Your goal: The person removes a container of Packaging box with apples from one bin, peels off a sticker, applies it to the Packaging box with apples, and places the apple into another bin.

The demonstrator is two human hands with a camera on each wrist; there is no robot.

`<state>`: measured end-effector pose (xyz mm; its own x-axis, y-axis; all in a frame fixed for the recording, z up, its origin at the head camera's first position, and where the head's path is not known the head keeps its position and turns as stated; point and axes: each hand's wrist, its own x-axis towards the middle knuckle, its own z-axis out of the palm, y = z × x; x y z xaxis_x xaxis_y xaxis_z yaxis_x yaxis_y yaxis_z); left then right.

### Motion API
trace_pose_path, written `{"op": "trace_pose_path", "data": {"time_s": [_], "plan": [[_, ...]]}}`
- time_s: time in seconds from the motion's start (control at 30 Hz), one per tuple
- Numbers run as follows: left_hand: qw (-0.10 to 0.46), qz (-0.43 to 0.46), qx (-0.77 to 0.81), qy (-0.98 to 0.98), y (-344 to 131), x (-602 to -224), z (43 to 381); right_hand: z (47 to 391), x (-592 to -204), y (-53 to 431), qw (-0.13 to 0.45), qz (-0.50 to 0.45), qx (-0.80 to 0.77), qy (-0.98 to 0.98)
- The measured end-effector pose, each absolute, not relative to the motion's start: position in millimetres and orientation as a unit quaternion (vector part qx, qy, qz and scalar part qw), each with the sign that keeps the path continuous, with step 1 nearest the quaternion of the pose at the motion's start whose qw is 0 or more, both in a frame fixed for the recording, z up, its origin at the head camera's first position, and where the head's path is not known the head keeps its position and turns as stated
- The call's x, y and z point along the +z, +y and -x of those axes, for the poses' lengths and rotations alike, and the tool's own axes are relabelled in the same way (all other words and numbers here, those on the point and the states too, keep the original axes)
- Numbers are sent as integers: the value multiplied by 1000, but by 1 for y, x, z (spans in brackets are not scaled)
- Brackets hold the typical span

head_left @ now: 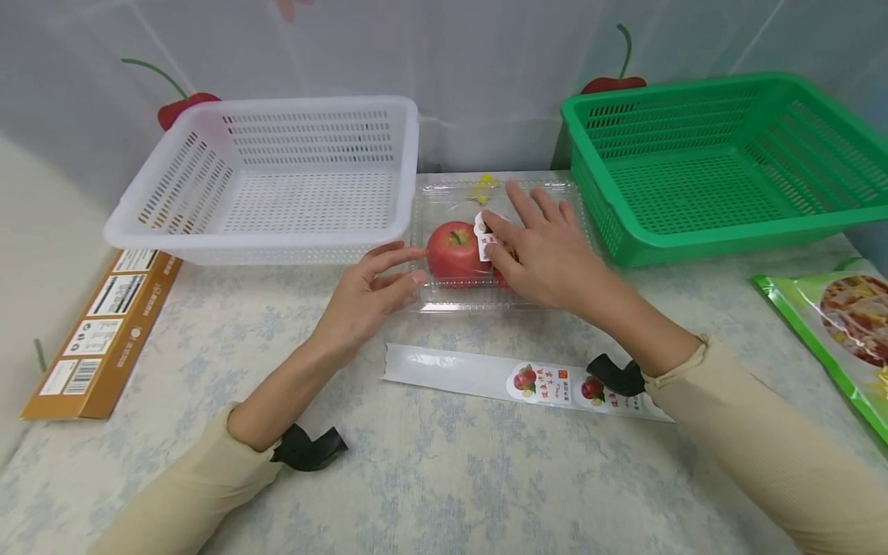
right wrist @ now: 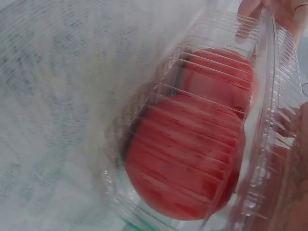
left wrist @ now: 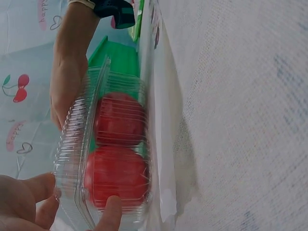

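Note:
A clear plastic clamshell box (head_left: 444,298) holds red apples (head_left: 454,250), two of which show through its ribbed side in both wrist views. On its lid is a white die-cut label (head_left: 483,245) with a fruit picture, partly covered by my right hand (head_left: 555,254). The index finger and thumb of that hand lie over the label, while the other fingers spread across the lid. My left hand (head_left: 361,297) is at the box's left end, its thumb and fingers extended to the side and lid edge. A yellow bow-like piece (head_left: 483,188) shows near the box's back edge.
A white basket (head_left: 405,173) stands at the back left, a green basket (head_left: 627,231) at the back right. In front of the box lies a label strip (head_left: 451,372) bearing printed labels. An orange carton (head_left: 111,331) is far left, a green food bag (head_left: 825,347) far right.

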<state>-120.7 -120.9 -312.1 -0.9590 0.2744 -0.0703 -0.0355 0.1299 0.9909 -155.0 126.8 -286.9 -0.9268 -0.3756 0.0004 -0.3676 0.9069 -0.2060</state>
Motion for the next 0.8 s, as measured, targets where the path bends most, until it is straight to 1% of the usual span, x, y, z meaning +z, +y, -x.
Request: {"op": "trace_pose_path", "data": {"time_s": [0.27, 0.43, 0.5, 0.63, 0.8], "plan": [[117, -77, 656, 742, -121, -315, 120, 151, -290, 131, -82, 213, -159, 961], [118, -76, 658, 740, -121, -314, 121, 147, -296, 135, -167, 245, -168, 940], [119, -74, 659, 739, -121, -313, 121, 146, -298, 136, -192, 254, -165, 933], [121, -70, 661, 737, -120, -313, 120, 145, -298, 136, -190, 255, -163, 934], [122, -70, 666, 733, -120, -313, 121, 144, -295, 137, -140, 224, -161, 951]]}}
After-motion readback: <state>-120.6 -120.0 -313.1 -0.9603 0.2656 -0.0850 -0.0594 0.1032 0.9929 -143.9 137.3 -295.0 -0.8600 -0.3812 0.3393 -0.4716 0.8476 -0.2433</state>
